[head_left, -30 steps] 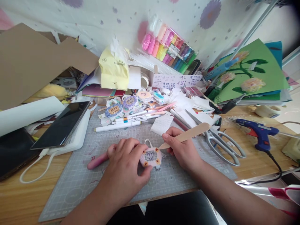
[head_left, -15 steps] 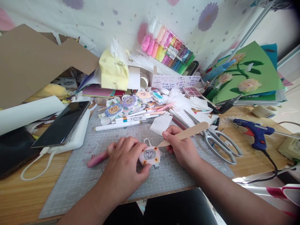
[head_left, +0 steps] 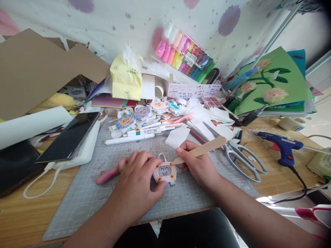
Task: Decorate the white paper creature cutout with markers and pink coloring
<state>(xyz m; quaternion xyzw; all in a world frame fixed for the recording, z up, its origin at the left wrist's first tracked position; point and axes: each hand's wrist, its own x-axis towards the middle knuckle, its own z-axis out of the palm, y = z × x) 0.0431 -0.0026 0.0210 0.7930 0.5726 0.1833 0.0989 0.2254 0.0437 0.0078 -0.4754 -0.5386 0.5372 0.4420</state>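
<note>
My left hand is closed on the edge of a small pale-pink decorated piece, which has a grey drawn centre, orange-brown spots and a white loop at its top. A pink rod-shaped thing sticks out to the left from under the same hand; whether the fingers grip it is hidden. My right hand pinches a flat wooden craft stick. The stick's pointed end touches the piece's upper right corner, at one of the spots. Both hands are low over the grey cutting mat.
Several similar decorated pieces and white markers lie behind my hands. Scissors and a blue glue gun are on the right. A phone rests on a white box at left. Packed coloured clay leans at the back.
My right hand and the craft stick have shifted slightly left, bringing the tip onto the piece's upper right spot. My left hand has barely moved.
</note>
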